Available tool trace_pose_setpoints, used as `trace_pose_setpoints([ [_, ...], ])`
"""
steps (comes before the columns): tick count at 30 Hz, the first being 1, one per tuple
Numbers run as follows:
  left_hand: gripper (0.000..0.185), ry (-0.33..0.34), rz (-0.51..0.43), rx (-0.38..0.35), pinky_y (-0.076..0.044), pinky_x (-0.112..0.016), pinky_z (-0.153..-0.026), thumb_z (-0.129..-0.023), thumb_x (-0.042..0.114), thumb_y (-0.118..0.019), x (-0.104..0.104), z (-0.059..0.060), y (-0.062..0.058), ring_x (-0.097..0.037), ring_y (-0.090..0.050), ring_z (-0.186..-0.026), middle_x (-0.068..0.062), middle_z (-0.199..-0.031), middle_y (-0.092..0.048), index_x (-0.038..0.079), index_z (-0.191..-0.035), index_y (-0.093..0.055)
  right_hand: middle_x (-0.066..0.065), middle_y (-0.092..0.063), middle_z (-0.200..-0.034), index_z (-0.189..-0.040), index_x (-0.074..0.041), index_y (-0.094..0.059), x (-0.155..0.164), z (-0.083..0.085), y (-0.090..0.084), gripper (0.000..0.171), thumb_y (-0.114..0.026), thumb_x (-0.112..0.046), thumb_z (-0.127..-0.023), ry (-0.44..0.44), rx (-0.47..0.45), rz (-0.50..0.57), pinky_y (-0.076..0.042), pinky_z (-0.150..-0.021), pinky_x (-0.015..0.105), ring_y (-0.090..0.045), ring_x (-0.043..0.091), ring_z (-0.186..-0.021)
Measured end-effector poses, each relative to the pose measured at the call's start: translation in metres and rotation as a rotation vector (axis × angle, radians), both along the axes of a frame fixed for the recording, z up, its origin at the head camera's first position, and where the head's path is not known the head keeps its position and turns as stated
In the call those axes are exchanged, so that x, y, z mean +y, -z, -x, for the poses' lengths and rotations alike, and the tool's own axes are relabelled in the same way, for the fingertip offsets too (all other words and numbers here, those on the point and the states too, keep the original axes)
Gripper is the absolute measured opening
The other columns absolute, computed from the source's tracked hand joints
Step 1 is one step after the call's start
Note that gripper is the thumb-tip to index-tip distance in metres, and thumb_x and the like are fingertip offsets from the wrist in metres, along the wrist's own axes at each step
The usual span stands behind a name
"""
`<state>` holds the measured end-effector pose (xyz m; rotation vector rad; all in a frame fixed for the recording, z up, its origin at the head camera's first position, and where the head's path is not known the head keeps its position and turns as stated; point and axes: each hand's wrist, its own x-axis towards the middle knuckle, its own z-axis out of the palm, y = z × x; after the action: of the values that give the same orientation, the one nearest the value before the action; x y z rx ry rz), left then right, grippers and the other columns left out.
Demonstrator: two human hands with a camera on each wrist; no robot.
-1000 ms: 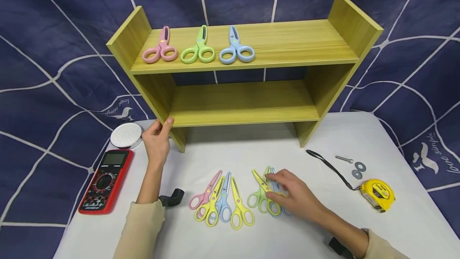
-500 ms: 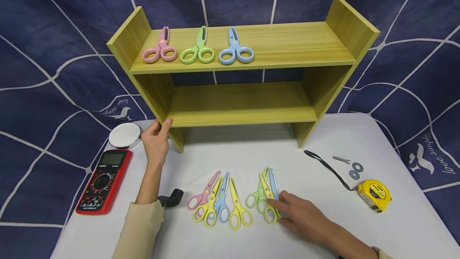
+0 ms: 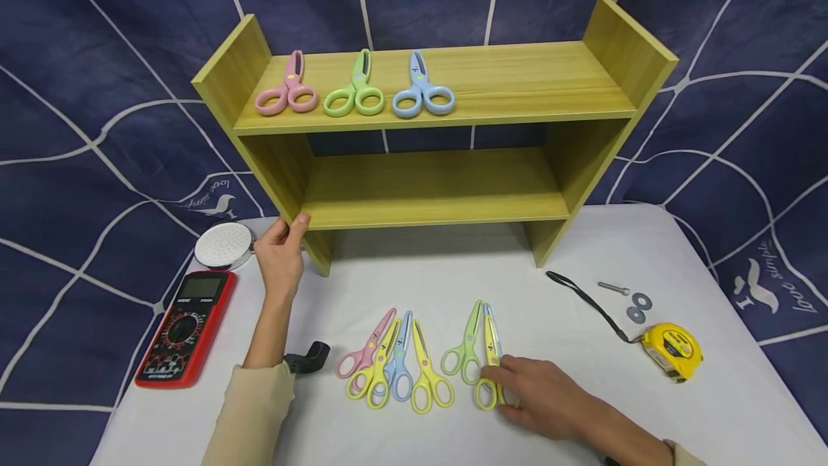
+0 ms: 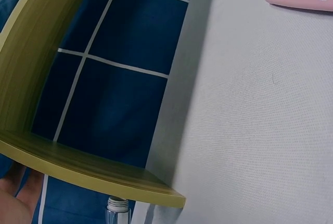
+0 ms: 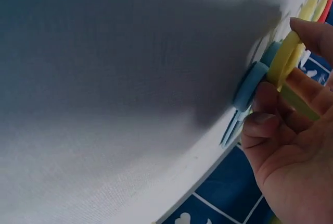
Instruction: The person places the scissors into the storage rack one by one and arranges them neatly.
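A navy-blue cloth with white curved lines (image 3: 116,92) hangs behind and around a desk covered in white fabric (image 3: 582,380). On the desk stands a yellow-green wooden two-tier shelf (image 3: 608,42), the largest thing here. The left hand (image 3: 279,254) rests against the shelf's lower left front corner, thumb on the board's edge, fingers loosely bent and gripping nothing else.

Ten small plastic-handled scissors are in view. Three lie side by side on the top shelf, blades pointing away: one pink (image 3: 287,85), one green (image 3: 356,85), one blue (image 3: 420,85). Four lie fanned on the desk near the front edge: one pink (image 3: 366,355), two yellow (image 3: 427,372), one blue (image 3: 402,362). Just to their right is a group of three, green (image 3: 464,347), blue, and a yellow pair of scissors (image 3: 489,365) on top. That yellow pair lies with its long axis running front to back, blades pointing toward the shelf and loops toward the person. The right hand (image 3: 540,398) pinches its loops between curled fingers (image 5: 270,125) and thumb.

Left of the shelf sit one red-cased multimeter (image 3: 187,328) and one round white perforated disc (image 3: 223,244). One yellow tape measure with a black strap (image 3: 673,351), one small black clip (image 3: 309,358), two washers (image 3: 639,306) and one bolt (image 3: 613,287) are the rest.
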<state>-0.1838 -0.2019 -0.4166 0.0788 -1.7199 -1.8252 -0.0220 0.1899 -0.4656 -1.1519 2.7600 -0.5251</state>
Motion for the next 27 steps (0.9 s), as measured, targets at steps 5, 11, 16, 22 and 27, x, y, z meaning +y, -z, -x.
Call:
trace_pose_setpoints([
  [5,0.026,-0.001,0.004,0.002,-0.053,-0.02,-0.078,-0.091,0.005,-0.07,0.001,0.0,0.001,-0.008,-0.067,-0.085,-0.017,-0.108,-0.07,-0.009,-0.113,-0.07,-0.012,-0.051,-0.087,-0.118,-0.018,-0.066,0.001,0.004,-0.008,0.049,-0.085,-0.023,-0.073,-0.023,0.157,0.121,-0.034,-0.055,0.01,-0.039,-0.004,-0.067],
  [11,0.027,0.016,-0.014,0.019,-0.053,-0.02,-0.079,-0.091,0.004,-0.07,0.001,0.001,0.002,-0.009,-0.067,-0.087,-0.014,-0.107,-0.071,-0.012,-0.113,-0.068,-0.015,-0.051,-0.092,-0.126,-0.017,-0.064,0.003,0.019,-0.052,0.047,-0.079,-0.023,-0.082,-0.038,0.255,0.299,-0.033,-0.056,0.007,-0.042,-0.004,-0.069],
  [16,0.028,0.007,-0.021,0.013,-0.052,-0.02,-0.08,-0.091,0.004,-0.07,0.0,0.001,0.001,-0.009,-0.067,-0.089,-0.014,-0.111,-0.07,-0.012,-0.114,-0.067,-0.007,-0.06,-0.096,-0.126,-0.009,-0.065,-0.003,0.036,-0.097,0.038,-0.057,-0.034,-0.099,-0.035,0.419,0.461,-0.041,-0.058,0.012,-0.05,0.002,-0.071],
  [22,0.027,0.021,-0.02,0.021,-0.052,-0.021,-0.081,-0.091,0.005,-0.07,0.0,0.001,0.001,-0.01,-0.067,-0.092,-0.015,-0.113,-0.069,-0.009,-0.114,-0.068,0.011,-0.064,-0.095,-0.117,0.006,-0.067,-0.011,0.059,-0.147,0.043,-0.055,-0.031,-0.099,-0.018,0.64,0.647,-0.05,-0.067,0.02,-0.059,0.017,-0.073],
  [27,0.026,0.016,-0.023,0.026,-0.053,-0.021,-0.079,-0.09,0.005,-0.07,-0.001,0.001,0.002,-0.01,-0.067,-0.09,-0.016,-0.11,-0.07,-0.008,-0.113,-0.07,0.013,-0.064,-0.095,-0.121,0.005,-0.065,-0.014,0.077,-0.181,0.044,-0.055,-0.032,-0.098,0.029,0.679,0.657,-0.044,-0.058,0.019,-0.052,0.012,-0.067],
])
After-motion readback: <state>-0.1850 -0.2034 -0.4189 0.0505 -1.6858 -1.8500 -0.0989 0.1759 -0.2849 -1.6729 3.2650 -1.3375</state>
